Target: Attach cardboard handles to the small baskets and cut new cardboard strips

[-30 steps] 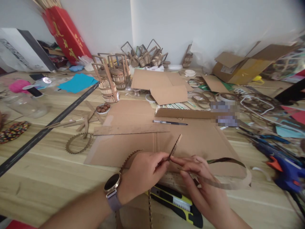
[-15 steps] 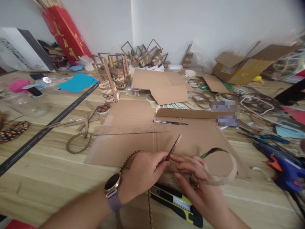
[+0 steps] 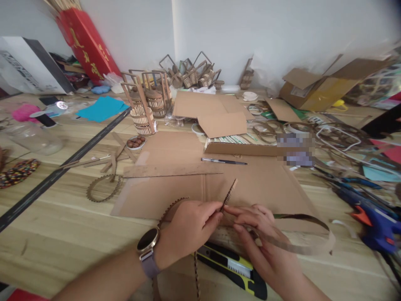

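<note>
My left hand (image 3: 194, 221) pinches a corrugated cardboard strip (image 3: 230, 193) between thumb and fingers, its ridged end pointing up and away. More of the ridged strip loops behind and below the wrist, which wears a watch (image 3: 148, 241). My right hand (image 3: 263, 234) has closed fingers with a flat brown strip (image 3: 326, 244) running from them in a wide loop to the right. Its index fingertip meets the corrugated strip beside my left thumb. Beneath both hands lies a yellow and black utility knife (image 3: 225, 265); the hands cover part of it.
A cardboard sheet (image 3: 175, 188) bears a pen (image 3: 224, 161). On the right is a blue glue gun (image 3: 369, 217). Left are a ridged loop (image 3: 103, 188) and a bowl of brown beads (image 3: 136, 142). Small lidded baskets (image 3: 142, 119) and an open carton (image 3: 326, 85) stand behind.
The flat brown strip's loop has swung outward to the right and lower, opening wider. My right hand has shifted slightly; my left hand keeps its pinch.
</note>
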`<act>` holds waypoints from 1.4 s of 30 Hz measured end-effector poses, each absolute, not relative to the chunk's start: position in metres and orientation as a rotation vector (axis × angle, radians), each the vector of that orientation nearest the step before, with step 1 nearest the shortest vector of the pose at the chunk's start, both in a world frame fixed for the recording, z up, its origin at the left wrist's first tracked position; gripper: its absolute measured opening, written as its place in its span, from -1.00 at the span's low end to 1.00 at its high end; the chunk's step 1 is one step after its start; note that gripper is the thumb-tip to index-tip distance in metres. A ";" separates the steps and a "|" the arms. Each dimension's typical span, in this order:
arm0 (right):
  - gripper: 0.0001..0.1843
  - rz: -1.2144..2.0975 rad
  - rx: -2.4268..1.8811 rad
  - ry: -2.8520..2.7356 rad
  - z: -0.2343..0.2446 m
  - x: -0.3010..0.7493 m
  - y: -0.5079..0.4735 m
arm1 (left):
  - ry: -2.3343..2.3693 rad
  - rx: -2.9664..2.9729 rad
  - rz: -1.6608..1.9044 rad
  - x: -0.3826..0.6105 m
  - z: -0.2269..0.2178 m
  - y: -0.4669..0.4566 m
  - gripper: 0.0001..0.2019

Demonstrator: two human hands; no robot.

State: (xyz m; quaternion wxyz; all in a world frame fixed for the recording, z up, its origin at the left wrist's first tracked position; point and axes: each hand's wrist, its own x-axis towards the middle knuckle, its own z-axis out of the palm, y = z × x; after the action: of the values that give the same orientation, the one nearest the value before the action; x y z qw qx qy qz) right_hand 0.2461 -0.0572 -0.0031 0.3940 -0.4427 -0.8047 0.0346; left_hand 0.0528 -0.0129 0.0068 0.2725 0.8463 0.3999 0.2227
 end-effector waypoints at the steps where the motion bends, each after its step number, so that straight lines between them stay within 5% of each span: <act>1: -0.86 0.088 -1.121 -2.049 -0.003 0.246 -0.057 | 1.071 2.276 0.599 0.053 0.007 -0.013 -0.81; 42: -0.84 0.113 -1.120 -2.003 -0.005 0.246 -0.060 | 1.038 2.271 0.538 0.053 0.005 -0.012 -0.83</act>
State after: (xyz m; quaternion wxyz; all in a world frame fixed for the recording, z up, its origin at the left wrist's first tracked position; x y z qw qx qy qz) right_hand 0.2461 -0.0596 -0.0045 0.4096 -0.4447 -0.7953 0.0448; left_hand 0.0527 -0.0120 0.0055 0.2895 0.8510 0.3890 0.2015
